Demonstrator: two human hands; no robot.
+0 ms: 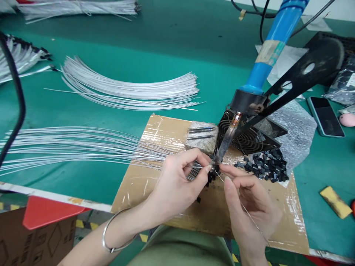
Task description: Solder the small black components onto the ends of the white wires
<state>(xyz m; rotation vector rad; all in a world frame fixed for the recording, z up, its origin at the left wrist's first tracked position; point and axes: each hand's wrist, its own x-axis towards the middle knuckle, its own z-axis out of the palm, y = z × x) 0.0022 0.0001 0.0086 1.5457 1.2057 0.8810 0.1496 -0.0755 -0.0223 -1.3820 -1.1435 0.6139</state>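
Finding: both hands meet at the tip of the iron (225,142), which slants down from its blue handle at upper right and ends just above the fingertips.

The left hand (177,181) is closed, thumb and forefinger pinching the near ends of the wires (83,146). The wires' long axis runs almost level across the desk (166,40), fanning out to the left. The pinched ends point right, at the iron's tip.

The right hand (246,203) is closed in a pinch on a thin strand (249,217). The strand trails back over the palm toward the lower right, and its front end points up-left at the same tip.

We judge the two hands about equally near the tip, the left from the left side and the right from below. We cannot tell whether either end touches it.

A pile of black parts (263,166) lies on the cardboard (288,210), just right of the hands. A fan (249,140) stands behind the iron.
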